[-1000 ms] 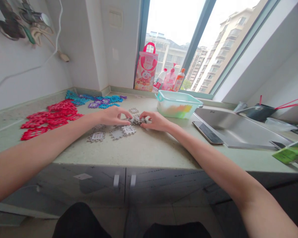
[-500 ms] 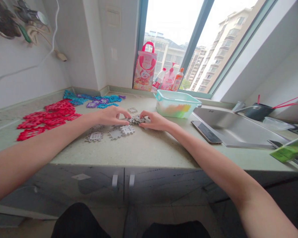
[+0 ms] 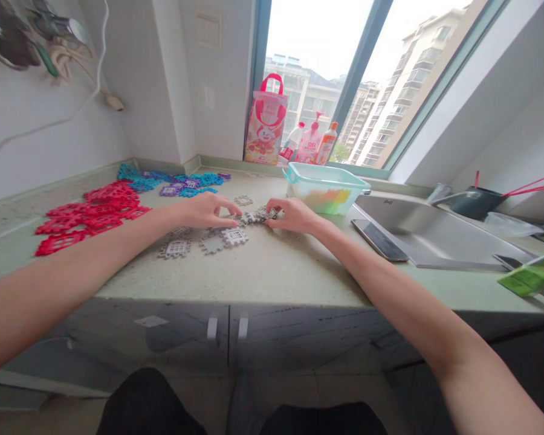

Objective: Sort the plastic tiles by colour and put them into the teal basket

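Note:
Several grey interlocking plastic tiles (image 3: 213, 240) lie flat on the pale green countertop (image 3: 272, 272). My left hand (image 3: 206, 211) rests on the counter with its fingertips pinched on a grey tile (image 3: 240, 220). My right hand (image 3: 292, 215) is curled around a small cluster of grey tiles (image 3: 260, 214), held just above the counter between both hands. One more grey tile (image 3: 243, 200) lies alone behind them.
Red tiles (image 3: 90, 214) are spread at the left, blue and purple tiles (image 3: 181, 183) behind them. A clear tub with a teal rim (image 3: 325, 190) stands by the steel sink (image 3: 430, 235). A phone (image 3: 378, 240) lies on the sink's edge. Bottles and a pink bag (image 3: 266, 124) line the window sill.
My right hand has shifted slightly right and back, drawing the grey tile cluster with it. My left hand stays in place on the counter.

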A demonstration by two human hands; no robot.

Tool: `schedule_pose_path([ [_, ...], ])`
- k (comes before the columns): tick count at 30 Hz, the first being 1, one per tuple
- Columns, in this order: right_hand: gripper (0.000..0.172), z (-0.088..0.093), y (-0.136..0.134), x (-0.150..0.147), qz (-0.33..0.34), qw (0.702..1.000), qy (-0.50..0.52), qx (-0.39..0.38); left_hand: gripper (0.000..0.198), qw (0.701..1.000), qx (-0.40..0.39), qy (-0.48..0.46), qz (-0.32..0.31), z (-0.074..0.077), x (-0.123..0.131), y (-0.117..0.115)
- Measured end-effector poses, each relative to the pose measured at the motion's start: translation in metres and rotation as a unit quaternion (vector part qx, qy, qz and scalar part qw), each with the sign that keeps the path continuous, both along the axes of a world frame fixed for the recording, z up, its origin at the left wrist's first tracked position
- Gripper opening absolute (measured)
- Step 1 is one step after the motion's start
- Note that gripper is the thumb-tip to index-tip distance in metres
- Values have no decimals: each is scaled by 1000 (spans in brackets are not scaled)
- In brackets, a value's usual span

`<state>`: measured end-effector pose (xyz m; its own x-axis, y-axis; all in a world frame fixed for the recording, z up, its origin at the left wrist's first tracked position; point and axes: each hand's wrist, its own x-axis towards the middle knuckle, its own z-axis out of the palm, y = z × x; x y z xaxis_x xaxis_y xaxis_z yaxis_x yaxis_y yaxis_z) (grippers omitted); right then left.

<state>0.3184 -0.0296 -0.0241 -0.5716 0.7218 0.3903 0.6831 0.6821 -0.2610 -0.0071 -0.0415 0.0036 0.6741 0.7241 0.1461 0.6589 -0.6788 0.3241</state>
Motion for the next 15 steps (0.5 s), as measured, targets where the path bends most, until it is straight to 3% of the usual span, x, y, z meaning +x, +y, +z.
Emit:
schedule_pose_path([
  [9, 22, -1, 3, 2, -46, 998, 6, 38, 59, 1000, 0, -7, -9, -2, -2, 2],
  [13, 22, 4, 4, 6, -81, 993, 52, 65, 61, 1000, 2, -5, -12, -1, -2, 1],
  [15, 23, 6, 0, 2, -64, 991, 96, 68, 61, 1000, 5, -6, -17, -1, 0, 0],
])
